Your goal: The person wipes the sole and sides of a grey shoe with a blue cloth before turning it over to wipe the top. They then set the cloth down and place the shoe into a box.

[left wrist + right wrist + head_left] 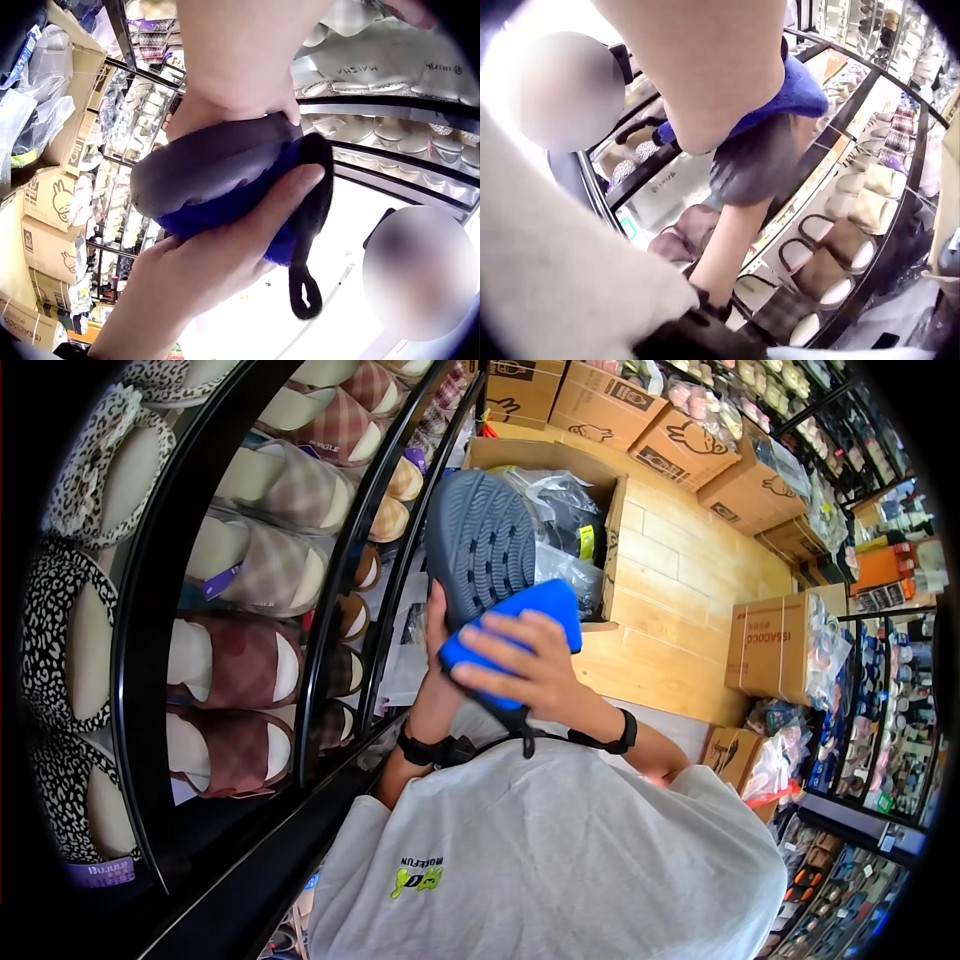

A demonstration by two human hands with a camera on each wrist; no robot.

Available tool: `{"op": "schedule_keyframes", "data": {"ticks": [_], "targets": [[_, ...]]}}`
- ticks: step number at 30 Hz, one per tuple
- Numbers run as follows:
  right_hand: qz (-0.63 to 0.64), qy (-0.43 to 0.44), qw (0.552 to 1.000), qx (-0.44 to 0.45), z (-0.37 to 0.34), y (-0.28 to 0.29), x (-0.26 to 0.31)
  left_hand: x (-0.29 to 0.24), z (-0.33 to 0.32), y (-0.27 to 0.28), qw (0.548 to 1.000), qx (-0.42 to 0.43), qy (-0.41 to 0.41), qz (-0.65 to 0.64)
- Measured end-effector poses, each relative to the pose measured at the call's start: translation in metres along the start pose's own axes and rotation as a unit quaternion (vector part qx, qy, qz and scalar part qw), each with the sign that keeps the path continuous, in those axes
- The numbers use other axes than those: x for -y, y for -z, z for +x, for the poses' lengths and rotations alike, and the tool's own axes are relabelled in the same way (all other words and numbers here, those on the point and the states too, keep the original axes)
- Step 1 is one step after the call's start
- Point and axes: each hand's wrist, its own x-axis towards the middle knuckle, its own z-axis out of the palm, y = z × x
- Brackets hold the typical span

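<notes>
My left hand (437, 645) grips a dark grey shoe (484, 540) near one end, and its patterned sole faces up in the head view. A soft blue pad (553, 622) lies against the shoe's lower part, held in my right hand (522, 662) with its fingers spread across it. In the left wrist view, the right hand (214, 262) has its thumb by a black strap (316, 172) with a loop, below the shoe (210, 165). Blue fabric (802, 94) shows beside the shoe (754, 161) in the right wrist view; the left fingers are mostly hidden there.
Shelves of plaid slippers (285, 575) stand close on the left. An open carton (618, 550) with bagged goods sits on the wooden floor (670, 590) ahead. Cartons (775, 645) and racks of footwear line the right side.
</notes>
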Motion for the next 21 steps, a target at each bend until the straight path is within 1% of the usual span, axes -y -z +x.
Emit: {"op": "schedule_keyframes", "data": {"ticks": [1,3,5,6,7,9,10,11,12,13,14,15,16,17,18,19,21], "targets": [[-0.009,0.044,0.999,0.013,0.002,-0.001,0.003,0.001,0.002,-0.011,0.994,-0.074,-0.003,0.077],[-0.001,0.078,0.996,0.052,0.002,0.003,-0.007,0.003,0.005,-0.010,0.999,-0.042,-0.004,-0.021],[0.008,-0.003,0.999,0.034,0.000,0.011,-0.022,-0.002,0.003,0.025,0.993,-0.077,-0.032,0.087],[0.031,-0.053,0.998,0.026,0.002,0.021,-0.029,0.015,0.003,-0.014,0.941,-0.202,-0.083,0.257],[0.030,-0.109,0.993,-0.012,0.000,0.021,-0.030,0.021,0.006,-0.028,0.924,-0.228,-0.082,0.295],[0.017,-0.151,0.986,-0.070,0.002,0.020,-0.025,0.017,0.007,0.000,0.973,-0.151,-0.038,0.170],[0.005,-0.135,0.990,-0.049,-0.002,0.021,-0.021,0.020,0.009,0.014,0.995,-0.085,-0.027,0.044],[-0.007,-0.120,0.992,-0.028,-0.006,0.022,-0.017,0.023,0.016,0.012,0.996,-0.018,-0.016,-0.084],[-0.030,-0.078,0.996,-0.016,-0.006,0.021,-0.013,0.017,0.025,0.010,0.991,-0.115,-0.003,0.062],[-0.052,-0.033,0.998,0.015,-0.009,0.023,-0.011,0.022,0.033,0.007,0.986,0.033,0.063,-0.153],[-0.046,0.002,0.998,0.039,-0.012,0.024,-0.011,0.025,0.035,0.007,0.985,0.033,0.064,-0.154],[-0.045,0.043,0.996,0.061,-0.013,0.027,-0.018,0.025,0.042,0.009,0.995,-0.018,0.066,-0.074],[-0.055,0.046,0.996,0.060,-0.012,0.032,-0.030,0.025,0.050,0.011,0.995,-0.068,0.068,0.008],[-0.054,0.041,0.996,0.050,-0.013,0.039,-0.042,0.027,0.054,0.012,0.986,-0.119,0.070,0.089],[-0.051,0.035,0.997,0.040,-0.013,0.046,-0.053,0.031,0.061,0.000,0.968,-0.170,0.070,0.170],[-0.054,-0.010,0.998,0.036,-0.014,0.054,-0.061,0.039,0.059,-0.015,0.959,-0.194,0.027,0.204],[-0.007,-0.114,0.993,0.010,-0.012,0.074,-0.075,0.051,0.071,-0.033,0.961,-0.179,0.015,0.208]]}}
